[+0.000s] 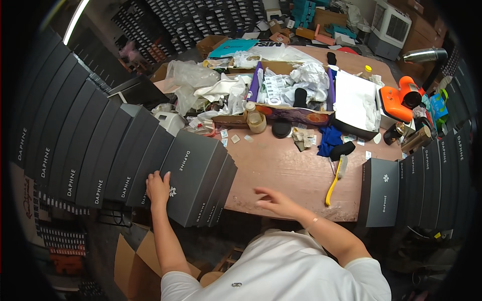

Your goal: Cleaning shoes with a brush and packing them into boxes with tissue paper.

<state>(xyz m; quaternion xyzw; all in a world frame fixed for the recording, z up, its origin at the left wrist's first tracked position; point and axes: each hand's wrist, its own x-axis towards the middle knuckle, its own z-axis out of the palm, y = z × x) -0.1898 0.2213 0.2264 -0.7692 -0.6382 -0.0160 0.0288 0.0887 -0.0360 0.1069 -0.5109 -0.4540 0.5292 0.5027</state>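
Note:
My left hand (158, 189) rests against a dark grey shoe box (193, 173) at the left of the table, its fingers stretched over the box surface. That box tops a short stack, with the edges of others showing below it. Beside my left hand rises a taller row of matching dark grey boxes (113, 150). Above the table's front edge, my right hand (275, 202) hovers with fingers apart and nothing in them. A yellow-handled brush (332, 188) lies on the pinkish-brown table (281, 173) farther to the right.
More grey shoe boxes (381, 193) stand at the right. Behind are a purple carton (293, 114) full of crumpled paper, a jar (256, 120), blue cloth (329, 140), an orange device (396, 102) and plastic bags (193, 78). An opened cardboard carton (128, 268) sits below on the left.

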